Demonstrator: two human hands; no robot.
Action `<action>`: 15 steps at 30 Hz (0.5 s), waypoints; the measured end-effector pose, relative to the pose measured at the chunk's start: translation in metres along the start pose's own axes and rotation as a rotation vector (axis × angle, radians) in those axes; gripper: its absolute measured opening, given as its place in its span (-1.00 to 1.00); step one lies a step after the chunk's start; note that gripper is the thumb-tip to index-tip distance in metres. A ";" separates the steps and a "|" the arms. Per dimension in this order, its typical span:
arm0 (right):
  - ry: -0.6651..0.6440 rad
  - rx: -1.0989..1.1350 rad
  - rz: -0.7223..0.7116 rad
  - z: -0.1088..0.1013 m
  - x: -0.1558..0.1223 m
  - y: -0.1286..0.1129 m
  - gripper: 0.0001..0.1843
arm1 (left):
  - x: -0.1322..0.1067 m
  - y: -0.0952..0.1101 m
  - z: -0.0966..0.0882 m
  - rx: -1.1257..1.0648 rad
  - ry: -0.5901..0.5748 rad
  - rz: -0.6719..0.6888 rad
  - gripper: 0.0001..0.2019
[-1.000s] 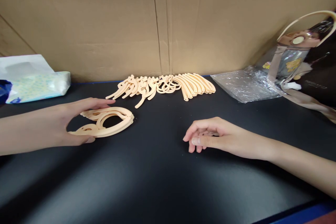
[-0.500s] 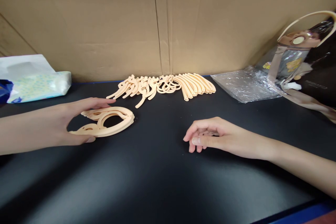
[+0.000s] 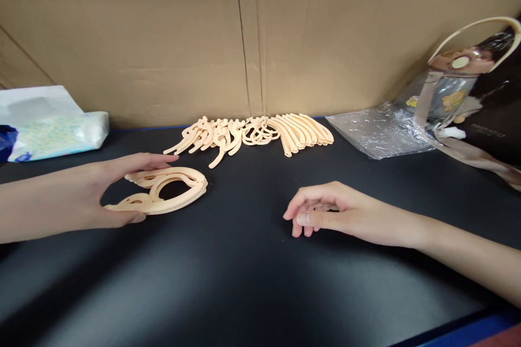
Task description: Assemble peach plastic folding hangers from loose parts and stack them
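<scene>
A small stack of flat peach plastic loop pieces point(image 3: 171, 191) lies on the black table point(image 3: 252, 271) at the left. My left hand point(image 3: 101, 195) grips this stack from its left side, fingers along the far edge and thumb on the near edge. My right hand point(image 3: 329, 211) rests on the table right of centre. Its fingers are curled in loosely with the tips down, and whether anything is inside them is hidden. A long row of several more peach pieces point(image 3: 252, 133) lies at the back, against the cardboard wall point(image 3: 260, 32).
A tissue pack point(image 3: 52, 133) sits at the back left. A crinkled clear plastic bag point(image 3: 378, 130) lies at the back right, beside a bottle with a strap point(image 3: 456, 81) and a dark bag. A blue table edge point(image 3: 468, 333) shows at the near right.
</scene>
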State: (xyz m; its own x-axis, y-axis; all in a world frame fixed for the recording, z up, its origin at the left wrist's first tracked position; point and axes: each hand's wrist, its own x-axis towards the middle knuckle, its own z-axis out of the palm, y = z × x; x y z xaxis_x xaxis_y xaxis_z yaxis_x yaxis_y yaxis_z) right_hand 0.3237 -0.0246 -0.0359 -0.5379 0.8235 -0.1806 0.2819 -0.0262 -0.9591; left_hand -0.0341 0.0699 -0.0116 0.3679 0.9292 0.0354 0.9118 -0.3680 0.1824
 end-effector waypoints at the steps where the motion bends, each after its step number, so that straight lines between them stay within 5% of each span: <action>1: 0.000 0.000 -0.002 0.000 0.000 0.000 -0.79 | 0.000 -0.003 -0.003 -0.008 -0.043 0.033 -0.27; 4: -0.001 0.004 -0.004 -0.001 0.000 0.000 -0.79 | 0.001 -0.011 -0.007 -0.031 -0.115 0.091 -0.29; 15: -0.002 -0.002 0.007 0.000 -0.001 -0.001 -0.78 | -0.003 -0.006 -0.005 -0.068 -0.092 0.084 -0.27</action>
State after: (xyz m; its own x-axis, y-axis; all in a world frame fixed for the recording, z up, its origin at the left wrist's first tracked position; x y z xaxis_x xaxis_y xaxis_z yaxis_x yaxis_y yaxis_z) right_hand 0.3245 -0.0255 -0.0349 -0.5375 0.8220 -0.1882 0.2871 -0.0314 -0.9574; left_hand -0.0417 0.0699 -0.0082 0.4603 0.8870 -0.0360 0.8637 -0.4381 0.2491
